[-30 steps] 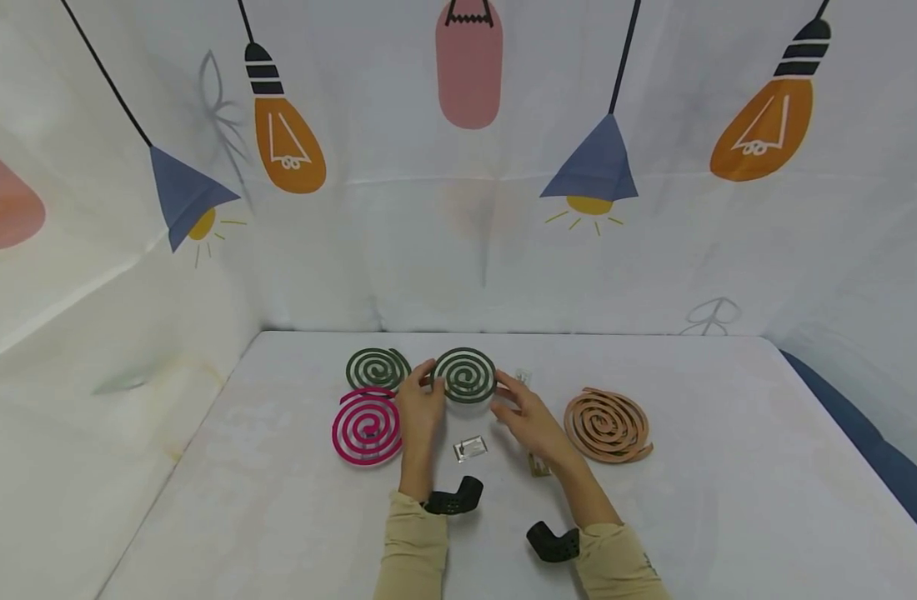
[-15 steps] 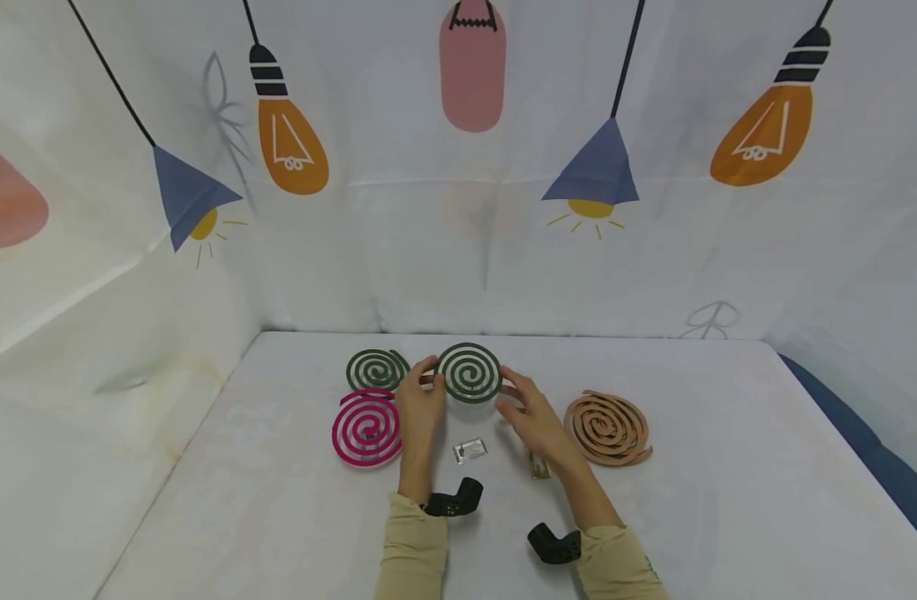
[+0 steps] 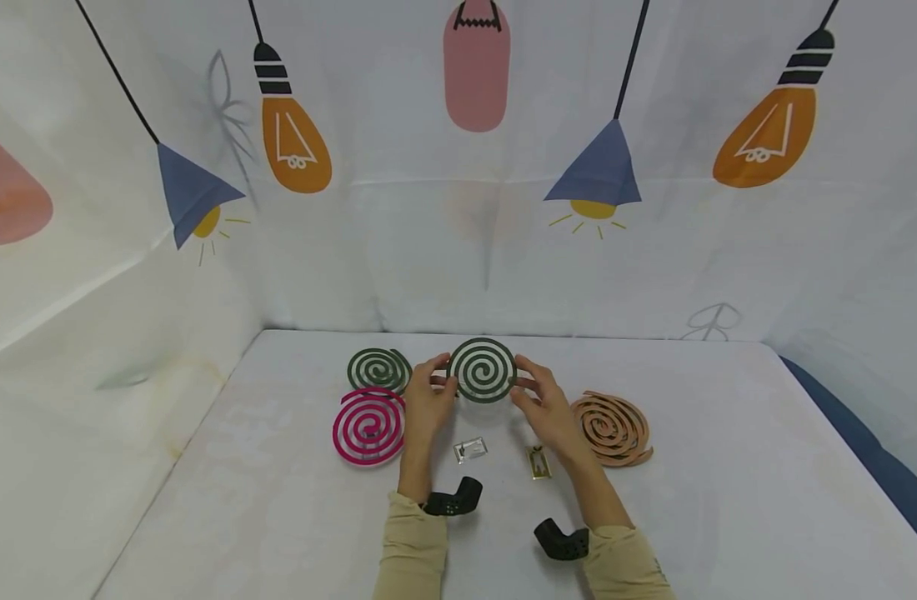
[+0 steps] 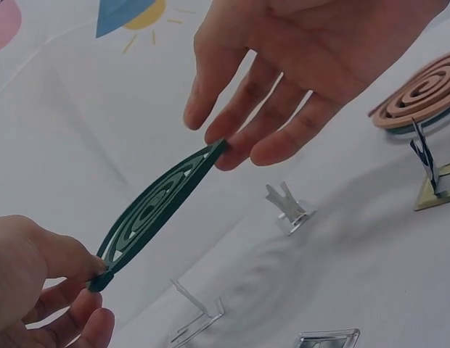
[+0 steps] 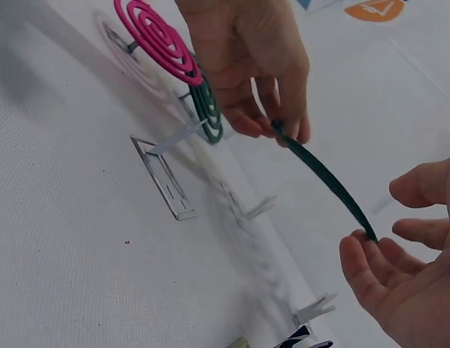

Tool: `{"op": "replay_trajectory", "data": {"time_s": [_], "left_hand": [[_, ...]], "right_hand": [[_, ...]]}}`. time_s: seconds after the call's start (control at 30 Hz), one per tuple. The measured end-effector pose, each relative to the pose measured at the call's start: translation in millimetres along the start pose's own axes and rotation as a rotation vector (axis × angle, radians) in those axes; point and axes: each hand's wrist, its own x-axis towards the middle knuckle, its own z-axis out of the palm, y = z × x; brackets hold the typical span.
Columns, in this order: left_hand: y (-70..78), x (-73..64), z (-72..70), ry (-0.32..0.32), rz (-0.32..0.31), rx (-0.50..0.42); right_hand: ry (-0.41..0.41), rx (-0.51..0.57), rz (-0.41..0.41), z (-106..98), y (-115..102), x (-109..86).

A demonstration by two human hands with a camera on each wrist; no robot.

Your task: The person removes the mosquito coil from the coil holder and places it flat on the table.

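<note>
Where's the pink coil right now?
In the head view, the pink coil is at left, just in front of the rear green coil and left of the left hand, which pinches the held green coil.

the coil [image 3: 482,370], a thin dark-green spiral with open gaps between its turns, is aloft above the table [image 3: 736,475], tilted and slightly bowed; the left hand [image 3: 428,406] pinches one edge, fingertips of the right hand [image 3: 547,412] touch the opposite edge.
</note>
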Motion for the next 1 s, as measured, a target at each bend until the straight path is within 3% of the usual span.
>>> {"op": "replay_trajectory", "data": {"time_s": [0.7,1.0], "left_hand": [[-2.2,-0.5,1.3,-0.084,-0.007,-0.050],[3.4,-2.2,2.5,-0.141,-0.019,-0.029]], "right_hand": [[0.030,0.027,0.079,-6.4,-1.3,0.3],[0.085,0.033,0.127,-9.5,2.0,2.7]]}}
